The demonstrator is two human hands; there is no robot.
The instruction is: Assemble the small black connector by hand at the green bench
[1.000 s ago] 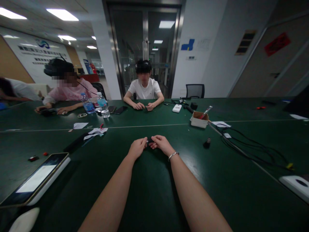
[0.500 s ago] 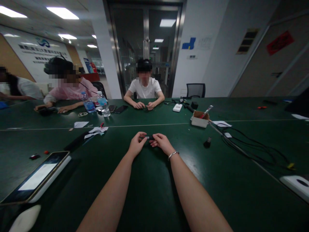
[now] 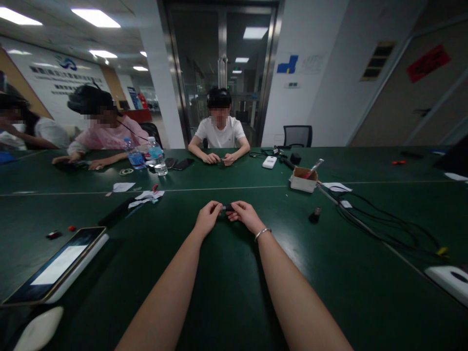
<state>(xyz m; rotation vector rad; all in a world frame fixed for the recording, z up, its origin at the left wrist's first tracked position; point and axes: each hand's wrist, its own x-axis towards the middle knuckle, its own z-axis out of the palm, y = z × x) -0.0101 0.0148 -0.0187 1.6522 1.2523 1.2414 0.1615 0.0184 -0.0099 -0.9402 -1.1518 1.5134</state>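
Above the green table (image 3: 234,273), a small black object (image 3: 228,208) with a pale metallic end lies between my two hands. My right hand (image 3: 245,217), with a silver bracelet at its wrist, pinches the dark part. The fingers of my left hand (image 3: 209,218) close on the pale end at its left. What exactly the small object is cannot be made out. To the right of my hands, a small dark item with a clear top (image 3: 315,215) stands on the table.
A phone on a white box (image 3: 66,265) lies at left, beside a white rounded object (image 3: 40,329). Further off are water bottles (image 3: 157,158), a small open box (image 3: 304,180) and black cables (image 3: 387,224). A person (image 3: 219,131) sits opposite; others sit at left.
The fingers of my left hand have drawn closer together around the pale end. My right hand has hardly moved. At the far left, a person has raised a hand towards the head.
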